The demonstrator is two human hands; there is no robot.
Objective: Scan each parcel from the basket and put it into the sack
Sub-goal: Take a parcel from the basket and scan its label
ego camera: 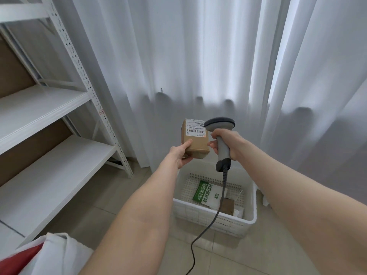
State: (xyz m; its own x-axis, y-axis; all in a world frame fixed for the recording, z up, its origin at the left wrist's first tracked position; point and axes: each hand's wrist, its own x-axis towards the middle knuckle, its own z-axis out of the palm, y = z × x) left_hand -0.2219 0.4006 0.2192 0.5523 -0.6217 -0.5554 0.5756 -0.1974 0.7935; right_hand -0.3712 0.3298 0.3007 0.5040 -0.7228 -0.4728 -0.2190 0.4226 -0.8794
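Upright, brown cardboard parcel with white barcode label, in left hand.

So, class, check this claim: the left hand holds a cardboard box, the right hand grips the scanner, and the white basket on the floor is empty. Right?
No. In the head view the white basket is not empty: a green-and-white packet and a brown parcel lie in it. The left hand holds the cardboard box and the right hand grips the scanner.

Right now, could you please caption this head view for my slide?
The left hand holds a brown cardboard parcel before the grey handheld scanner gripped by the right hand.
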